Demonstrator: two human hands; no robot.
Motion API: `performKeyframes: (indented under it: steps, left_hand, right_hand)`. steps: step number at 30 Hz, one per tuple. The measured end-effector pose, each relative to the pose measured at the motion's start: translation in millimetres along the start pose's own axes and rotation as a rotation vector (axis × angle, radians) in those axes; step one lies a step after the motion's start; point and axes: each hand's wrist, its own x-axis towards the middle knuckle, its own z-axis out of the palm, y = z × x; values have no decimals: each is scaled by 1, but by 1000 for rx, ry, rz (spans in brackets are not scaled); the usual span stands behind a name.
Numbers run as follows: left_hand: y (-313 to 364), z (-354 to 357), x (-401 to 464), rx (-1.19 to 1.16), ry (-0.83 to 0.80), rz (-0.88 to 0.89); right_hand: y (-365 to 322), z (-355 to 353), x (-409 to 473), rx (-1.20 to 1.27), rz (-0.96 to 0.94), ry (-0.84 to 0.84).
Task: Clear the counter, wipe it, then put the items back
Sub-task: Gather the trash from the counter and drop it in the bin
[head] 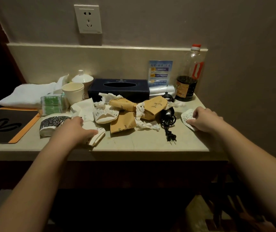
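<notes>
1. Far left of the counter: a folded white towel lay beside a dark mat with an orange edge. Behind them stood a plain paper cup and a white lidded ceramic cup.
2. The left hand reached over a flattened white cup near the front edge. Fingers curled onto it, thumb along its near side; it read as a grip. A patterned black-and-white cup lay on its side, touching the hand's left.
3. Centre: a heap of crushed brown paper cups and torn tissue, in front of a dark tissue box. All of it lay to the right of the left hand, between the two hands.
4. Right of the heap: a silver hair dryer with its black cord and plug trailing toward the front edge.
5. The right hand pressed a crumpled printed paper to the counter, fingers bent over it; pinching or only pressing, I could not tell.
6. Back right corner: a dark sauce bottle, nearest the right hand.
7. Judgement: clearing had barely begun; each hand could lift its own scrap first, the left hand slightly nearer the heap.
</notes>
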Motion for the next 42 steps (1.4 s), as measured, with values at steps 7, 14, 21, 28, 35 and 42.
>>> performKeyframes:
  steps: [7, 14, 21, 28, 35, 42]
  left_hand:
    - [11, -9, -4, 37, -61, -96]
    - [13, -11, -4, 2, -88, -189]
    - [4, -11, -5, -293, 0, -216]
    - [-11, -12, -20, -705, 11, -221]
    - [-22, -5, -32, -968, 53, -253]
    - [-13, 5, -42, -1235, 20, -275]
  right_hand:
    - [4, 0, 1, 71, -38, 13]
    - [10, -3, 0, 81, -93, 5]
    - [13, -20, 3, 177, -226, -46]
    - [18, -65, -1, 302, -460, -225]
    - [3, -65, 7, 392, -561, -323]
    - [-8, -53, 32, 544, -472, -456]
